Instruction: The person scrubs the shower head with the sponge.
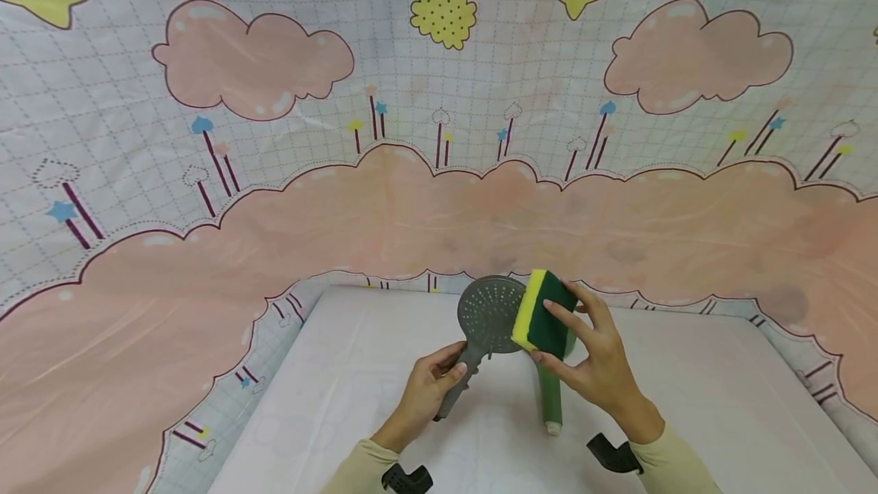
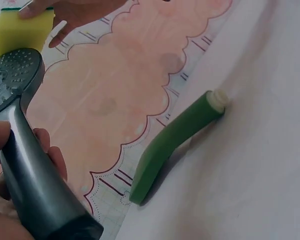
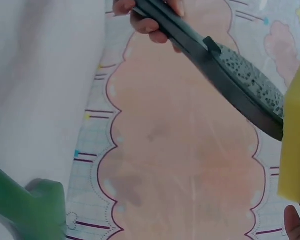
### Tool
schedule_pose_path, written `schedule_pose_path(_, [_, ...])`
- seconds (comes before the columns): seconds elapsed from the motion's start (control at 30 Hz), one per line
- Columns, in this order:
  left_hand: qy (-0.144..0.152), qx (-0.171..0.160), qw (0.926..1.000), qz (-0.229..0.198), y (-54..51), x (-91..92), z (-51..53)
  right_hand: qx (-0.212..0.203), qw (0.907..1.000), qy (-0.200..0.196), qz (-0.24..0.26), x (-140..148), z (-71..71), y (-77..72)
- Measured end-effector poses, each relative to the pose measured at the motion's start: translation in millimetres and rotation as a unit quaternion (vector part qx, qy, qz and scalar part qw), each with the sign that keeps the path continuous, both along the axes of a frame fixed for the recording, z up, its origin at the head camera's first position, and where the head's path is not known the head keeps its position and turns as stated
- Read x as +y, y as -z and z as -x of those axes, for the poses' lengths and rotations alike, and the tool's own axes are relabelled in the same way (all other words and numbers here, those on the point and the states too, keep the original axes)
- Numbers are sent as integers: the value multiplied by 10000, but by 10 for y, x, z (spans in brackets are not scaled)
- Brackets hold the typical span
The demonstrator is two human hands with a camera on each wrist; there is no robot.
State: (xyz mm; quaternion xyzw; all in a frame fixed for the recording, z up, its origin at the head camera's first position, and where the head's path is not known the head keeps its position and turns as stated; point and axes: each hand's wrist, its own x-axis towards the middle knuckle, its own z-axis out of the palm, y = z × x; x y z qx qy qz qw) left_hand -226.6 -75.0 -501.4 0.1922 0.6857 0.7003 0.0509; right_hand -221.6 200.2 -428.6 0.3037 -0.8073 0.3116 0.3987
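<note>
My left hand [image 1: 430, 387] grips a dark grey shower head [image 1: 483, 315] by its handle, with the nozzle face turned up. My right hand [image 1: 609, 364] holds a yellow and dark green sponge [image 1: 530, 311] between thumb and fingers. The sponge's yellow side meets the edge of the nozzle face in the left wrist view, where part of the right hand [image 2: 80, 20] shows above. In the right wrist view the shower head [image 3: 205, 70] reaches toward the sponge [image 3: 294, 140], and the left fingers curl round its handle.
A green handle-like thing [image 2: 175, 135] with a pale end lies on the white table [image 1: 384, 341], below the sponge and partly hidden by it in the head view. A cloth [image 1: 439, 219] printed with pink clouds and stars hangs behind the table.
</note>
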Motion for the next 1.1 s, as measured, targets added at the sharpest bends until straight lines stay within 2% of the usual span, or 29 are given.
schedule_pose_path(0.23, [81, -497, 9978, -424, -51, 70, -22, 208, 9995, -109, 187, -25, 2, 11])
schedule_pose_path(0.37, [141, -830, 9935, -762, -85, 117, -43, 261, 9990, -148, 329, -51, 1, 56])
schedule_pose_path(0.57, [133, -1200, 9861, -1143, -165, 186, -90, 75, 9981, -174, 592, -109, -10, 138])
schedule_pose_path(0.73, [273, -1304, 9807, -1429, -232, 235, -109, -1, 9974, -125, 708, -172, -16, 183])
schedule_pose_path(0.87, [380, -1292, 9795, -1495, -271, 252, -109, -119, 9974, -51, 705, -204, -22, 215])
schedule_pose_path(1.1, [604, -1060, 9789, -1639, -296, 240, -120, -203, 9978, 137, 619, -214, -7, 257])
